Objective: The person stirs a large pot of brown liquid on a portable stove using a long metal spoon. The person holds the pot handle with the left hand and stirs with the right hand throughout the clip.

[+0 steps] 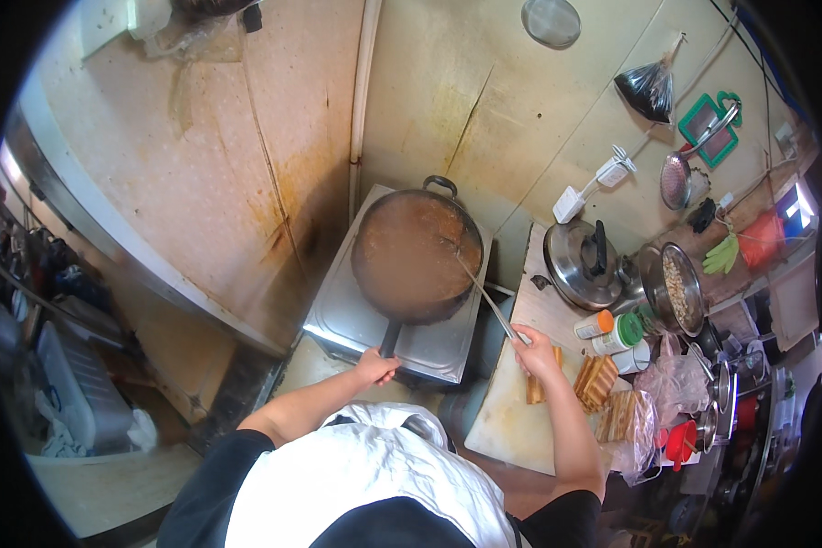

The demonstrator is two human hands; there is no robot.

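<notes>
A large dark wok (pixel 364 291) sits on a metal-topped stove (pixel 425 346), filled with steaming reddish-brown sauce (pixel 411 240). My left hand (pixel 375 367) is closed around the wok's black handle (pixel 391 337), at the side nearest me. In my right hand (pixel 536 353) is a long-handled metal utensil (pixel 490 303). Its far end dips into the sauce at the wok's right side, so the head is hidden. A black loop handle (pixel 441 182) stands at the wok's far rim.
Right of the stove, a worktop (pixel 503 425) holds stacked brown sliced food (pixel 594 383), a green-lidded jar (pixel 629 330) and an orange-capped jar (pixel 594 325). Behind them are a metal lid (pixel 575 274) and a bowl of pale pieces (pixel 677 291). Walls (pixel 425 123) close in behind and left.
</notes>
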